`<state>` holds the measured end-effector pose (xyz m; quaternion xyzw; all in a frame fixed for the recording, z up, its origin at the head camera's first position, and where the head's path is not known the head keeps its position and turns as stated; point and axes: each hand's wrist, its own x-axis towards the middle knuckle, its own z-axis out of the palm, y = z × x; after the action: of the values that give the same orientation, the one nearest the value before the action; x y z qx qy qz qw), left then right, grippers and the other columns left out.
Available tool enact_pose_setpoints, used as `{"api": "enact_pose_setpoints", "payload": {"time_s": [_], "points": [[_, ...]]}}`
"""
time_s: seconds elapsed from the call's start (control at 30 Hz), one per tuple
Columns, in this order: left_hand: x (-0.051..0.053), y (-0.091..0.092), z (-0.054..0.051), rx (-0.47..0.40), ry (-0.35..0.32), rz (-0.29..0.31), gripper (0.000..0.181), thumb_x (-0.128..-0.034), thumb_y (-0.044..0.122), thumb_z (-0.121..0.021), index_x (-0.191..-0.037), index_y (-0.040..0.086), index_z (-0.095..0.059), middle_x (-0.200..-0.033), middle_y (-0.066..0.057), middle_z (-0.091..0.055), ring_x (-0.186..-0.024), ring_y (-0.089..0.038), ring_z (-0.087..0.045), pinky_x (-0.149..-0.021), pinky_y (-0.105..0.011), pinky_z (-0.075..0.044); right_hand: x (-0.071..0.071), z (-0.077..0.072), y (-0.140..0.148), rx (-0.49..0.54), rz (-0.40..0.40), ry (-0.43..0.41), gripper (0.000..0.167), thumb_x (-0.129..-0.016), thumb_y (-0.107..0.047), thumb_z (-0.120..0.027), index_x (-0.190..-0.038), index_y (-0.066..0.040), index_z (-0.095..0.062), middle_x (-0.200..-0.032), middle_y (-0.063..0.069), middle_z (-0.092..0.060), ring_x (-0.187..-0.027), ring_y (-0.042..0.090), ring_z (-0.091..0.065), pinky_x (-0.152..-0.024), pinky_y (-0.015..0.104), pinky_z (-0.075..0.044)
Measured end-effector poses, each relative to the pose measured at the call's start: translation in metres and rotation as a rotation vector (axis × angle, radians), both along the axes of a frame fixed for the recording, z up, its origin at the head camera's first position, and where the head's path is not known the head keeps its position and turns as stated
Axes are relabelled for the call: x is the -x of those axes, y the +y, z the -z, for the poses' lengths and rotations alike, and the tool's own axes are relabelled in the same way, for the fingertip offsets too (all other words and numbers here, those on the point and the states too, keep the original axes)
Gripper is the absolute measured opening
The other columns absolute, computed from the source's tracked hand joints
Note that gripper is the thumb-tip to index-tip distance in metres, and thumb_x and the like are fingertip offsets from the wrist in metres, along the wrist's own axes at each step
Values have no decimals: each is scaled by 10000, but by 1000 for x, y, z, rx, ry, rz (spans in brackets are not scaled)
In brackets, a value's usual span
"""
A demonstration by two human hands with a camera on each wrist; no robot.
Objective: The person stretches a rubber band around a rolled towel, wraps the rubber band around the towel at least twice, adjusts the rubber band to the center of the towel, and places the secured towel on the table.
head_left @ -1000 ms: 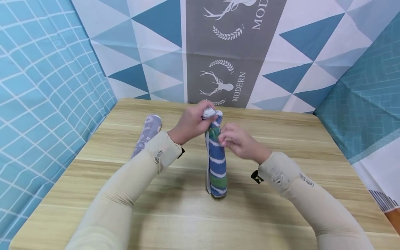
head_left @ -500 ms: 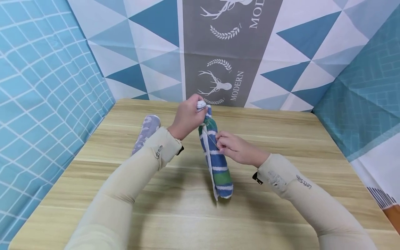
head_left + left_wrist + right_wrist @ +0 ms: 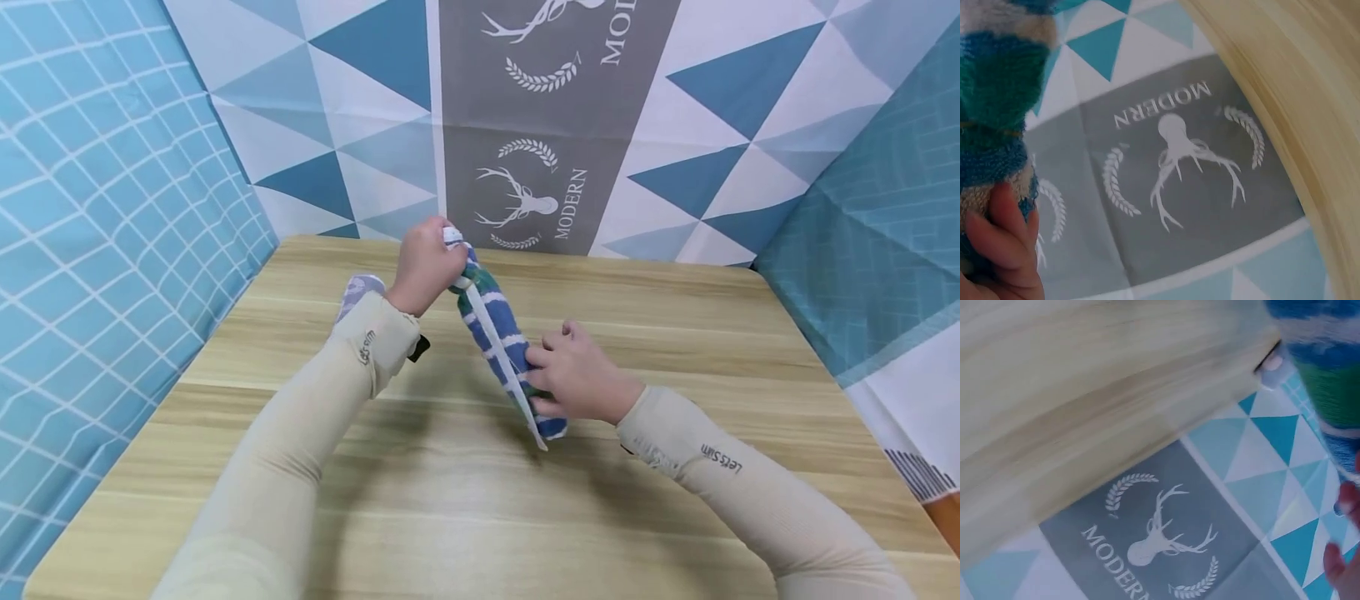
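Observation:
A rolled towel (image 3: pixel 497 315) with blue, green and white stripes slants from upper left to lower right in the head view. My left hand (image 3: pixel 427 263) grips its upper end. A white edge (image 3: pixel 491 335) runs along the roll's near side. In the left wrist view, a thin tan band (image 3: pixel 994 130) crosses the green stripe close to the left fingers. Around the lower part of the roll, my right hand (image 3: pixel 581 375) touches the towel with its fingers spread. Only a few right fingertips (image 3: pixel 1335 565) show in the right wrist view.
A lavender patterned roll (image 3: pixel 360 290) lies on the wooden table (image 3: pixel 450 525) behind the left wrist, mostly covered by it. A patterned cloth backdrop (image 3: pixel 517 108) rises at the table's far edge, and blue gridded cloth (image 3: pixel 112 208) hangs along the left.
The left hand has moved left with the towel's top, and the towel has gone from upright to slanted. The right hand has slid lower along it, its fingers going from pinching to spread.

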<state>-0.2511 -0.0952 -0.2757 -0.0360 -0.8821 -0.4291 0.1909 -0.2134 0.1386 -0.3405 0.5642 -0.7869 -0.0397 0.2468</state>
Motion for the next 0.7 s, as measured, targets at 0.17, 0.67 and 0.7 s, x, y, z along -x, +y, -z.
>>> {"api": "enact_pose_setpoints", "payload": {"time_s": [0.17,0.67,0.7], "points": [[-6,11,-2,7,-56,92,145,-824,80,-584,-932,-10,-552,-796,-114,-560,-660,-225,-545,-527,-298,-489,3,-18,-12,169,254,-230,501,-736,-621,-671,-622,-162,-508,-643,-45,-532,-591,167,-507,-803,624,-380],[-10,-13,15,364,664,755,322,-700,99,-850,-891,3,-609,-1129,-253,-520,-900,-295,-564,-716,-365,-531,25,-19,-3,539,-9,-1019,203,-877,25,-614,-717,-71,-535,-773,15,-514,-756,202,-496,-681,314,-420],[-9,-14,15,407,704,771,330,-689,108,-859,-888,16,-613,-1132,-258,-520,-904,-300,-573,-743,-369,-534,26,-18,-1,544,-16,-1045,191,-884,21,-608,-721,-61,-552,-779,24,-523,-767,205,-500,-695,323,-429]]}}
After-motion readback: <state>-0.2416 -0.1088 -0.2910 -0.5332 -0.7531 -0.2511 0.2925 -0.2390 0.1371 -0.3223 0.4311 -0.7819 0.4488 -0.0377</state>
